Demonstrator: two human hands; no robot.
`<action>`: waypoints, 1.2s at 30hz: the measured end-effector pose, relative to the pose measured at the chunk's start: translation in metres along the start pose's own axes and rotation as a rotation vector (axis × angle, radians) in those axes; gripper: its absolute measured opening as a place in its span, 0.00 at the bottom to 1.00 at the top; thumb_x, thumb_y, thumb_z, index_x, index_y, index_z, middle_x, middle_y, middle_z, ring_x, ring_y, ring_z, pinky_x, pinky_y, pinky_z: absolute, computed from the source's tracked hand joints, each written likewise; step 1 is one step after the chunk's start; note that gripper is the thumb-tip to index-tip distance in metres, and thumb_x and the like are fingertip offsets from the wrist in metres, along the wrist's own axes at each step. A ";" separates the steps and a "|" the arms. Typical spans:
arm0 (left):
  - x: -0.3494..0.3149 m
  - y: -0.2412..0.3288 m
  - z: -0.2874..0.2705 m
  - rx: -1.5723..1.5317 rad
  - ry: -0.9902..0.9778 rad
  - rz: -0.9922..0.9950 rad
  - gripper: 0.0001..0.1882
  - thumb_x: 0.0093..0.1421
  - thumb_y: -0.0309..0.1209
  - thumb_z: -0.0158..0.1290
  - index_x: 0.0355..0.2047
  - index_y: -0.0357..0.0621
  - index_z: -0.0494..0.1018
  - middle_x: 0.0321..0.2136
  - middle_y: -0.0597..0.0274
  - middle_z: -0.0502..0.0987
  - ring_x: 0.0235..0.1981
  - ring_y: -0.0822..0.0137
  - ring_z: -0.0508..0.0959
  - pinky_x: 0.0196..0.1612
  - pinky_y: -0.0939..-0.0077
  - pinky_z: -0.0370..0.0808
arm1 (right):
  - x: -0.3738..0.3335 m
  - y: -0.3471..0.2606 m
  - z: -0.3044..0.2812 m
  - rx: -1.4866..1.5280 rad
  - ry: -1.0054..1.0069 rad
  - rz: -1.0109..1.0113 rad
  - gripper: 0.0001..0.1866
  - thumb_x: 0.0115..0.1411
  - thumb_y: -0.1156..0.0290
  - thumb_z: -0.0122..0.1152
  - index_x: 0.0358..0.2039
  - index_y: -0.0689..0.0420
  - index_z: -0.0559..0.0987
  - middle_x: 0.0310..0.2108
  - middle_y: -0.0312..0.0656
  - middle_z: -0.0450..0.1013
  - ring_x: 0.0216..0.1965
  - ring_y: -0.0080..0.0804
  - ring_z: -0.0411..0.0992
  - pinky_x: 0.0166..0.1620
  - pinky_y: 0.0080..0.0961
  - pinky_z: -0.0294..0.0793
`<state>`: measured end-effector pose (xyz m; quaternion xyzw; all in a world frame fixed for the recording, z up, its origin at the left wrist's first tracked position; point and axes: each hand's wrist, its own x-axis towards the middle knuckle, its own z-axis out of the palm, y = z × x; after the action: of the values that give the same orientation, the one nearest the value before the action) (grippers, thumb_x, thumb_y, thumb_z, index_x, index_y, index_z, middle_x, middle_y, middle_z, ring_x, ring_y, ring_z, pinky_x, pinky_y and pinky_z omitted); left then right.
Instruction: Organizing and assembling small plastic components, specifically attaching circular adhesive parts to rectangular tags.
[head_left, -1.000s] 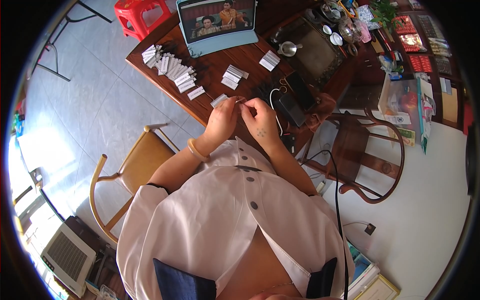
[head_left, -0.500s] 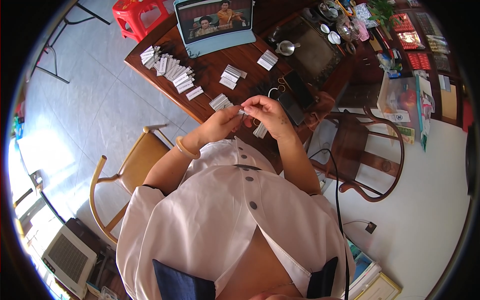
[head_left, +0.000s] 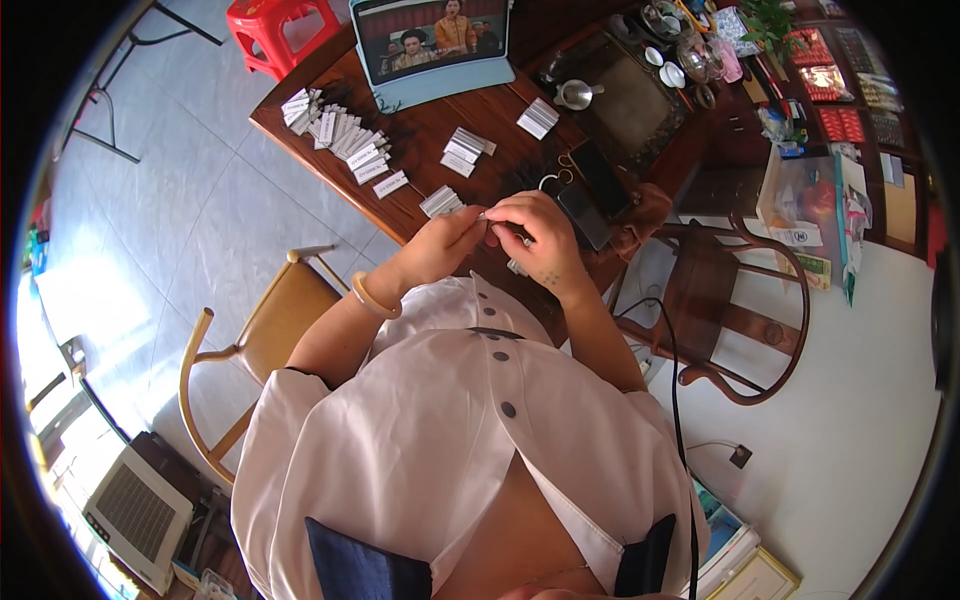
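Note:
Over the near edge of the dark wooden table (head_left: 400,222), my two hands meet fingertip to fingertip. My left hand (head_left: 445,245), with a pale bangle on the wrist, pinches a small white piece (head_left: 484,214) mostly hidden by fingers. My right hand (head_left: 545,235) has its thumb and fingers closed at the same piece. Just beyond them lies a bundle of narrow white printed strips (head_left: 440,202). Part of another white bundle (head_left: 516,267) shows beneath my right hand. Further off are a single strip (head_left: 391,184), a long overlapping row of strips (head_left: 350,142) and two stacks (head_left: 465,152) (head_left: 538,118).
A tablet (head_left: 430,45) stands at the table's far side. Right of my hands lie dark phones (head_left: 585,218), scissors (head_left: 565,165) and a tea tray (head_left: 640,100) with a metal cup (head_left: 577,95). Chairs stand left (head_left: 290,310) and right (head_left: 700,300); a black cable (head_left: 672,400) hangs at my right.
My right hand has rolled over and its fingers now cover more of the small white piece. The left hand has barely shifted. The tablet picture has changed slightly.

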<state>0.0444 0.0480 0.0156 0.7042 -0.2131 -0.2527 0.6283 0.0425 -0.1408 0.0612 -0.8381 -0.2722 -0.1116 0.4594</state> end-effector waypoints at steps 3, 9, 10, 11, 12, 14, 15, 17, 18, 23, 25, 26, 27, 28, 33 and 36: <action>0.001 0.000 0.001 -0.002 0.048 0.030 0.08 0.66 0.28 0.43 0.40 0.38 0.71 0.31 0.55 0.77 0.32 0.64 0.77 0.37 0.70 0.73 | 0.002 -0.002 0.002 -0.130 -0.023 -0.135 0.17 0.44 0.81 0.66 0.37 0.54 0.78 0.33 0.36 0.76 0.35 0.37 0.73 0.39 0.32 0.73; 0.001 -0.008 0.004 -0.118 0.072 0.004 0.09 0.65 0.29 0.45 0.42 0.38 0.70 0.30 0.57 0.77 0.32 0.65 0.78 0.36 0.71 0.73 | -0.002 0.002 0.010 -0.205 0.018 -0.178 0.15 0.45 0.82 0.67 0.35 0.56 0.77 0.32 0.37 0.75 0.33 0.33 0.74 0.38 0.29 0.74; 0.000 0.000 0.002 -0.136 0.064 -0.009 0.10 0.66 0.29 0.45 0.43 0.38 0.70 0.29 0.59 0.77 0.31 0.67 0.77 0.36 0.73 0.73 | -0.004 -0.001 0.013 -0.204 0.017 -0.177 0.15 0.45 0.82 0.67 0.35 0.56 0.77 0.32 0.37 0.75 0.33 0.33 0.74 0.38 0.29 0.74; -0.001 0.005 0.002 -0.153 0.055 -0.022 0.10 0.66 0.30 0.45 0.44 0.38 0.70 0.29 0.61 0.77 0.31 0.69 0.76 0.35 0.75 0.73 | -0.007 -0.006 0.017 -0.041 0.107 0.036 0.13 0.47 0.83 0.65 0.35 0.57 0.77 0.31 0.38 0.75 0.31 0.29 0.74 0.36 0.25 0.74; -0.001 0.004 0.004 -0.154 0.055 -0.023 0.10 0.66 0.30 0.45 0.44 0.38 0.70 0.29 0.61 0.77 0.31 0.69 0.76 0.35 0.75 0.73 | -0.010 -0.008 0.020 0.123 0.195 0.248 0.11 0.49 0.83 0.64 0.34 0.58 0.77 0.31 0.39 0.75 0.30 0.26 0.74 0.34 0.21 0.74; -0.001 0.001 0.008 -0.257 0.136 -0.015 0.10 0.67 0.31 0.45 0.44 0.39 0.70 0.28 0.64 0.76 0.30 0.72 0.75 0.35 0.77 0.72 | -0.019 -0.001 0.028 0.254 0.202 0.363 0.10 0.53 0.85 0.62 0.36 0.62 0.75 0.35 0.40 0.74 0.35 0.19 0.72 0.41 0.16 0.72; -0.001 -0.001 0.010 -0.257 0.137 -0.014 0.10 0.67 0.31 0.45 0.44 0.39 0.70 0.28 0.64 0.76 0.30 0.72 0.75 0.35 0.77 0.72 | -0.022 0.001 0.031 0.357 0.246 0.417 0.10 0.54 0.85 0.61 0.37 0.63 0.74 0.35 0.40 0.74 0.36 0.20 0.72 0.41 0.16 0.72; -0.002 -0.006 0.012 -0.258 0.158 0.004 0.09 0.69 0.30 0.43 0.43 0.39 0.69 0.27 0.68 0.73 0.26 0.81 0.67 0.29 0.85 0.67 | -0.023 0.000 0.032 0.460 0.288 0.471 0.11 0.55 0.85 0.61 0.38 0.64 0.73 0.36 0.40 0.73 0.36 0.20 0.72 0.41 0.17 0.73; -0.002 -0.008 0.013 -0.258 0.159 0.004 0.09 0.69 0.30 0.43 0.43 0.39 0.69 0.27 0.68 0.73 0.26 0.81 0.67 0.29 0.85 0.67 | -0.024 0.001 0.033 0.478 0.270 0.464 0.12 0.55 0.86 0.59 0.40 0.64 0.72 0.36 0.41 0.73 0.37 0.21 0.72 0.42 0.17 0.73; -0.006 -0.002 0.007 -0.445 0.123 -0.105 0.10 0.69 0.33 0.43 0.42 0.41 0.70 0.25 0.69 0.72 0.25 0.81 0.66 0.27 0.87 0.64 | -0.022 0.006 0.024 0.639 0.204 0.394 0.12 0.57 0.85 0.57 0.41 0.62 0.71 0.37 0.39 0.73 0.37 0.22 0.74 0.41 0.19 0.74; -0.007 -0.002 0.004 -0.479 0.085 -0.091 0.11 0.69 0.33 0.42 0.41 0.41 0.70 0.25 0.69 0.72 0.24 0.81 0.65 0.26 0.87 0.62 | -0.019 0.004 0.014 0.814 0.104 0.471 0.12 0.58 0.86 0.54 0.43 0.62 0.70 0.39 0.40 0.72 0.41 0.24 0.74 0.44 0.20 0.74; -0.007 -0.001 0.003 -0.513 0.047 -0.076 0.11 0.69 0.34 0.42 0.41 0.40 0.71 0.25 0.69 0.71 0.23 0.81 0.64 0.25 0.87 0.61 | -0.019 0.005 0.014 0.813 0.105 0.471 0.12 0.58 0.86 0.54 0.43 0.62 0.70 0.39 0.40 0.72 0.41 0.24 0.74 0.44 0.20 0.74; -0.007 0.000 0.002 -0.513 0.047 -0.076 0.11 0.69 0.34 0.42 0.41 0.40 0.71 0.25 0.69 0.71 0.23 0.81 0.64 0.25 0.87 0.61 | -0.020 0.008 0.014 0.756 0.090 0.453 0.12 0.58 0.86 0.55 0.43 0.62 0.70 0.39 0.41 0.72 0.41 0.24 0.74 0.44 0.20 0.75; -0.007 0.001 0.003 -0.543 0.040 -0.089 0.11 0.69 0.34 0.43 0.40 0.41 0.71 0.24 0.69 0.71 0.22 0.81 0.64 0.24 0.87 0.62 | -0.021 0.009 0.014 0.700 0.074 0.436 0.12 0.58 0.86 0.55 0.42 0.62 0.70 0.39 0.41 0.73 0.42 0.25 0.74 0.44 0.20 0.75; -0.008 0.006 0.002 -0.611 0.023 -0.129 0.11 0.68 0.35 0.43 0.39 0.41 0.71 0.23 0.69 0.71 0.20 0.81 0.63 0.23 0.87 0.61 | -0.017 0.005 0.010 0.578 0.064 0.426 0.11 0.56 0.85 0.59 0.40 0.62 0.73 0.35 0.40 0.76 0.38 0.24 0.76 0.41 0.20 0.76; -0.009 0.007 0.003 -0.618 0.012 -0.132 0.11 0.68 0.35 0.44 0.40 0.41 0.70 0.23 0.69 0.70 0.20 0.81 0.63 0.23 0.88 0.61 | -0.014 0.000 0.006 0.439 0.046 0.384 0.10 0.54 0.84 0.61 0.37 0.62 0.74 0.33 0.39 0.77 0.35 0.23 0.76 0.38 0.20 0.77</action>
<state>0.0356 0.0509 0.0228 0.4936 -0.0764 -0.3415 0.7962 0.0305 -0.1402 0.0519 -0.7520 -0.1157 0.0198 0.6486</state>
